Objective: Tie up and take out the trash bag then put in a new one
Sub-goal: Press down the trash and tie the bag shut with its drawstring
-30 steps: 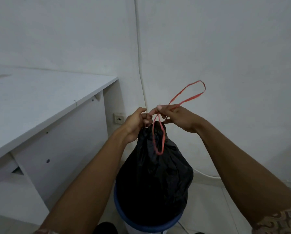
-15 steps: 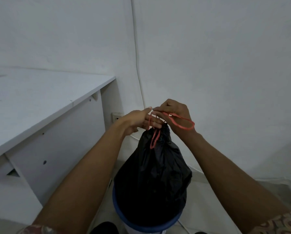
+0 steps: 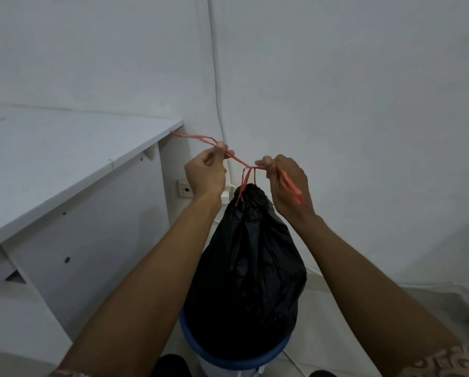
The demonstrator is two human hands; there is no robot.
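A white desk (image 3: 64, 159) stands at left; the left hand (image 3: 206, 172) pinches one red drawstring (image 3: 234, 157) end; the black trash bag (image 3: 249, 262), its neck gathered, stands in the blue-rimmed bin (image 3: 228, 355); the right hand (image 3: 287, 183) grips the other end.

left hand (image 3: 206, 174) pinches one end of thin red plastic drawstring (image 3: 237, 159), tail trailing toward white laminate desk (image 3: 64, 159) | right hand (image 3: 287, 183) pinches other end, loop hanging over its palm | string taut between hands above gathered neck of black plastic trash bag (image 3: 248, 268) | bag sits in blue-rimmed white bin (image 3: 200, 346)
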